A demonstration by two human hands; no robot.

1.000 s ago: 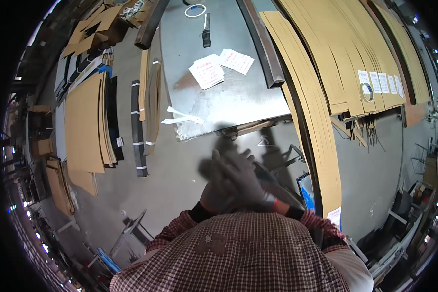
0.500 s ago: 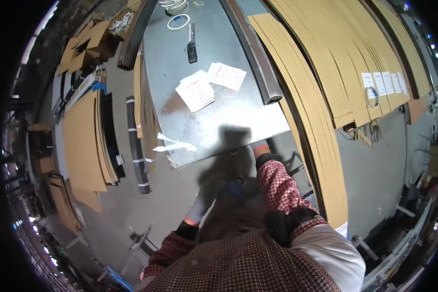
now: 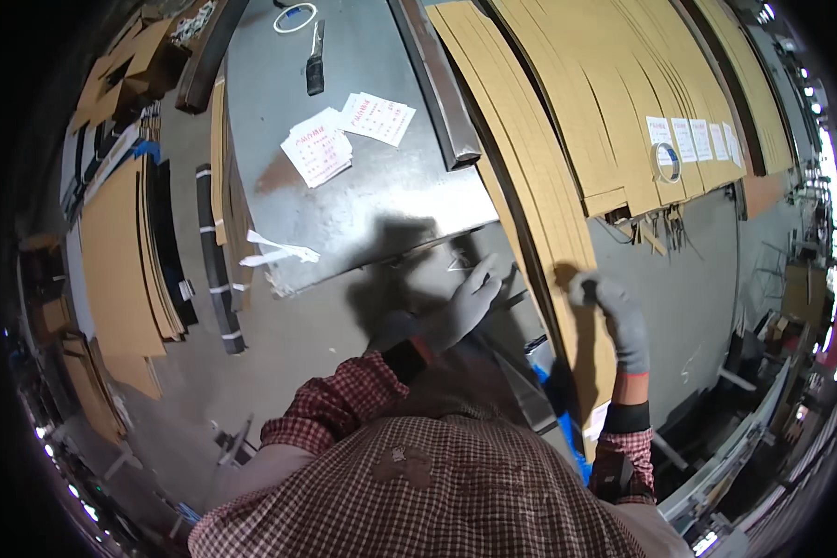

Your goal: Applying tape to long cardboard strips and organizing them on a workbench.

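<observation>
My left hand point(image 3: 470, 302), in a grey glove, is stretched out past the near edge of the metal table, with its fingers extended and nothing in it. To the right, my right hand point(image 3: 618, 316), gloved the same way, is above the near part of a long stack of brown cardboard strips point(image 3: 539, 177) and casts a shadow on it. Its fingers bend down to the left, but their tips are dark and blurred, so I cannot see whether they hold anything. A dark strip runs along the left side of this stack.
On the metal table point(image 3: 363, 46) lie white printed cards point(image 3: 318, 149), a black-handled tool point(image 3: 315, 74), a tape roll point(image 3: 295, 18) and white strips point(image 3: 279, 251). Wide cardboard sheets point(image 3: 614, 102) at right carry another tape roll point(image 3: 667, 163). More cardboard sheets point(image 3: 112, 260) stand at left.
My right hand has left the table's near edge and swung right over the cardboard strips. My left hand has risen forward and right from beside my body. The view has turned to the right.
</observation>
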